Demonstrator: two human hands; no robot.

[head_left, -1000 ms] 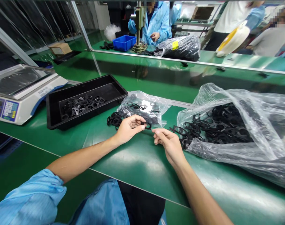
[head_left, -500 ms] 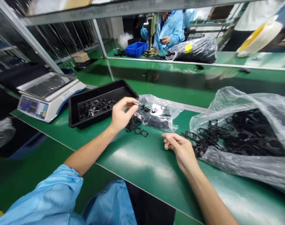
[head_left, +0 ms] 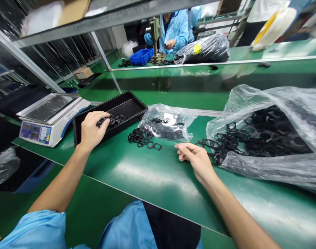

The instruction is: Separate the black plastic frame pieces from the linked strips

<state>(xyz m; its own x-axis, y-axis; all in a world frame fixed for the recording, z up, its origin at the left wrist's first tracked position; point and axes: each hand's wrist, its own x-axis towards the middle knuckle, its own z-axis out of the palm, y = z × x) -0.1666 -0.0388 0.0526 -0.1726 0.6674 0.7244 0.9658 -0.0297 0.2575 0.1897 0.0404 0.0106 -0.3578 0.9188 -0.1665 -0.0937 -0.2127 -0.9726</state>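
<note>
My left hand (head_left: 93,128) is over the near side of a black tray (head_left: 136,109). Its thumb and index finger are curled close round a thin dark part, hard to tell from the black parts (head_left: 118,118) lying in the tray. Held low above the green table, my right hand (head_left: 195,157) has its fingers pinched together; anything between them is hidden. Between my hands lies a small pile of flat black ring frames (head_left: 144,137), beside a clear plastic bag (head_left: 170,121) with more black parts inside.
A large open plastic bag (head_left: 267,136) spills black frames at the right. A weighing scale (head_left: 48,117) stands left of the tray. Beyond the table divider, a person in blue (head_left: 177,29) sits by a press (head_left: 155,38) and a blue bin (head_left: 141,57). A metal shelf beam (head_left: 108,20) crosses above.
My left hand has moved left from beside the small bag to over the tray. My right hand stays pinched in nearly the same place. The view has shifted slightly.
</note>
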